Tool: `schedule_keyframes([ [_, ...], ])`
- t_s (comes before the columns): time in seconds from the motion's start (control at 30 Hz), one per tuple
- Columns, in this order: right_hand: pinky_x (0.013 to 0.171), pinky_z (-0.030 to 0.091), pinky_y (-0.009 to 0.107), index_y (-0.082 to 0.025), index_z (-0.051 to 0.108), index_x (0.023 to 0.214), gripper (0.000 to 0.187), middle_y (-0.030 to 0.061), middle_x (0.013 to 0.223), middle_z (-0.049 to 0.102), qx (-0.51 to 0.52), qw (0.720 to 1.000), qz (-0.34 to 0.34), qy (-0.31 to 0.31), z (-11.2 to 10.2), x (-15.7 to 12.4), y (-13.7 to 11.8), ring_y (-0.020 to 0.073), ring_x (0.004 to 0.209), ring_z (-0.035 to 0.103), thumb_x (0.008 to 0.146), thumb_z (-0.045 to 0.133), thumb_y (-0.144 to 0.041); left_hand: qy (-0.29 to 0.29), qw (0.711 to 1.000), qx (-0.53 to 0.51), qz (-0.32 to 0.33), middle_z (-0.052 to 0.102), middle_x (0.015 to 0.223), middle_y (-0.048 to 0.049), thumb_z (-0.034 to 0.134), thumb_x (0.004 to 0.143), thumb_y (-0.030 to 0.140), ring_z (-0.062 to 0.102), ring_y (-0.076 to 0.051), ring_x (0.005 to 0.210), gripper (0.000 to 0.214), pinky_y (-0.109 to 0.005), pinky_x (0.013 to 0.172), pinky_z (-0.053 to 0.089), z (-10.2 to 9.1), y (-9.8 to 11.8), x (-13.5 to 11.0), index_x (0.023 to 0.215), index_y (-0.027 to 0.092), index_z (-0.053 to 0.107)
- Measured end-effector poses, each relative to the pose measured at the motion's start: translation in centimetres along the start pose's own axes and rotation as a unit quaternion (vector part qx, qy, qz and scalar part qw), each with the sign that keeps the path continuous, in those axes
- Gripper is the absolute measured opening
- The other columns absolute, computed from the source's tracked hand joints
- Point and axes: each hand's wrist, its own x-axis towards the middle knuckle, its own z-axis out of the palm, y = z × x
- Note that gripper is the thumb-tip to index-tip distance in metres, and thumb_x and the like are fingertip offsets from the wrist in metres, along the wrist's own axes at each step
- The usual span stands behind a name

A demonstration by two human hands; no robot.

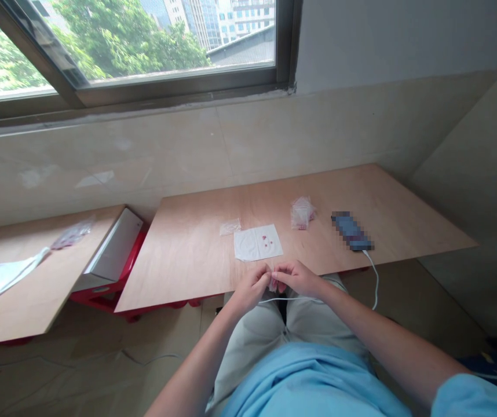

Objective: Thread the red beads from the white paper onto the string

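My left hand and my right hand meet at the near edge of the wooden board, fingers pinched together. Between them is a small pinkish thing that I cannot make out. Just beyond lies a white paper sheet with a few small red beads on it. A small clear bag sits to its left and a plastic bag of pink pieces to its right.
A phone lies on the right of the board with a white cable running down across my lap. A second board at left carries a white mask and a bag. A white box on a red frame stands between the boards.
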Motion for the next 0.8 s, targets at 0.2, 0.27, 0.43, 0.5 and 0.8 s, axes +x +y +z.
schedule_keyframes([
  [0.2, 0.063, 0.048, 0.028, -0.017, 0.067, 0.075, 0.035, 0.0039, 0.072, 0.069, 0.024, 1.000, -0.009, 0.011, 0.1, 0.1, -0.1, 0.0146, 0.063, 0.059, 0.089, 0.065, -0.049, -0.013, 0.998, -0.064, 0.002, 0.059, 0.074, -0.0004, 0.045, 0.098, 0.035, 0.055, -0.014, 0.072, 0.029, -0.026, 0.072, 0.044, 0.0, -0.1, 0.2, 0.075, 0.018, 0.051],
  [0.27, 0.063, 0.048, 0.028, -0.017, 0.067, 0.074, 0.035, 0.0040, 0.072, 0.070, 0.031, 0.999, -0.005, 0.012, 0.2, 0.2, -0.2, 0.0145, 0.063, 0.059, 0.089, 0.065, -0.048, -0.018, 0.997, -0.079, 0.001, 0.059, 0.074, -0.0005, 0.046, 0.098, 0.035, 0.055, -0.014, 0.072, 0.029, -0.027, 0.073, 0.044, -0.1, -0.1, 0.3, 0.076, 0.017, 0.052],
  [0.43, 0.062, 0.048, 0.028, -0.017, 0.065, 0.072, 0.032, 0.0031, 0.070, 0.069, 0.060, 0.998, -0.014, 0.033, 0.5, 0.3, -0.7, 0.0140, 0.060, 0.058, 0.087, 0.065, -0.046, 0.002, 0.989, -0.146, -0.010, 0.059, 0.074, -0.0006, 0.047, 0.097, 0.040, 0.060, -0.015, 0.072, 0.030, -0.029, 0.074, 0.048, 0.1, -0.1, 0.6, 0.078, 0.017, 0.052],
  [0.5, 0.061, 0.048, 0.028, -0.018, 0.064, 0.070, 0.031, 0.0024, 0.069, 0.068, 0.057, 0.997, -0.015, 0.041, 0.4, 0.4, -0.8, 0.0137, 0.060, 0.058, 0.086, 0.065, -0.044, 0.020, 0.989, -0.147, -0.007, 0.059, 0.073, -0.0007, 0.048, 0.096, 0.040, 0.059, -0.015, 0.071, 0.030, -0.029, 0.073, 0.048, 0.1, -0.2, 0.6, 0.075, 0.017, 0.052],
  [0.8, 0.057, 0.047, 0.026, -0.019, 0.055, 0.063, 0.026, -0.0016, 0.059, 0.061, 0.054, 0.995, 0.016, 0.078, -0.7, 0.7, -0.5, 0.0117, 0.054, 0.055, 0.080, 0.065, -0.036, 0.147, 0.981, 0.085, 0.095, 0.063, 0.086, -0.0046, 0.052, 0.095, 0.034, 0.060, -0.019, 0.084, 0.020, -0.033, 0.079, 0.049, -0.6, 0.2, -0.3, 0.087, 0.018, 0.060],
])
